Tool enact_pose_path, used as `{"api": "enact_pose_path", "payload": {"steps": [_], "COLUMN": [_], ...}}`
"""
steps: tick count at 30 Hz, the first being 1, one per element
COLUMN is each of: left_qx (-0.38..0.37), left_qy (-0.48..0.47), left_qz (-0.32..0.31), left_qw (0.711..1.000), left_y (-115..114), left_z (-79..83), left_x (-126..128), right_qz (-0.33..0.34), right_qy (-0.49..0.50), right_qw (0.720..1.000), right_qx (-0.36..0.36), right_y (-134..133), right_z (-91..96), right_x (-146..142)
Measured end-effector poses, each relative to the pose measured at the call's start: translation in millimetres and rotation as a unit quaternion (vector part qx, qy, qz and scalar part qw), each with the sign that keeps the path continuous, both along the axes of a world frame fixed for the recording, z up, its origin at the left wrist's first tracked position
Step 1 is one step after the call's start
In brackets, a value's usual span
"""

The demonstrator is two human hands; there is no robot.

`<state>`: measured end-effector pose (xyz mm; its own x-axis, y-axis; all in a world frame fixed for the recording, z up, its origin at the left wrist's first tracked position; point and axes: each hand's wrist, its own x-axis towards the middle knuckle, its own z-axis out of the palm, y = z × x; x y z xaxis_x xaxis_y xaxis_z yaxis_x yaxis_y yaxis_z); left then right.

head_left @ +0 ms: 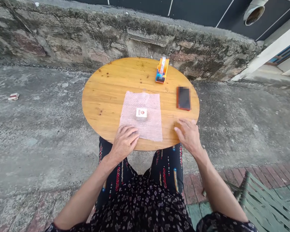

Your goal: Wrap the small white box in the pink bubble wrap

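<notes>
Fingers (130, 131) loose and ungripping: left hand (124, 141) over the bubble wrap (147, 100), right hand (189, 133) by the tabletop (103, 93) edge. On the wrap sits a small box (141, 114), printed top up, long axis unclear; tape dispenser (162, 71) and dark rectangular object (183, 97) lie beyond, rightward.

Small white printed box (141, 114), near middle of flat pinkish bubble-wrap sheet (151, 125)

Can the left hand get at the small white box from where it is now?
Likely yes: the left hand lies at the near left corner of the pinkish wrap sheet, close to the small white box, and nothing stands between them.
</notes>
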<state>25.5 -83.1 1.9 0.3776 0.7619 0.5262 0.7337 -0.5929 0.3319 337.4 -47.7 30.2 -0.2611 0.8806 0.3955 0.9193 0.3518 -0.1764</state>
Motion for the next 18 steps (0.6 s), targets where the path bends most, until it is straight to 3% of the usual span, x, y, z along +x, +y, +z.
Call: {"api": "enact_pose_path", "payload": {"steps": [6,10,18], "left_qx": [-0.002,0.003,-0.001], "left_qy": [-0.002,0.001,0.026], "left_qz": [-0.002,0.004,0.017], "left_qw": [1.000,1.000,1.000], "left_y": [4,5,10], "left_z": [13.1,22.5,19.2], "left_x": [1,1,-12], "right_qz": [0.186,0.187,0.183], "right_qy": [0.030,0.043,0.103], "right_qw": [0.980,0.981,0.978], "right_qx": [-0.061,-0.038,0.002], "right_y": [-31,-24,-19], "right_z": [4.7,-2.9,-10.2], "right_x": [-63,-91,-99]}}
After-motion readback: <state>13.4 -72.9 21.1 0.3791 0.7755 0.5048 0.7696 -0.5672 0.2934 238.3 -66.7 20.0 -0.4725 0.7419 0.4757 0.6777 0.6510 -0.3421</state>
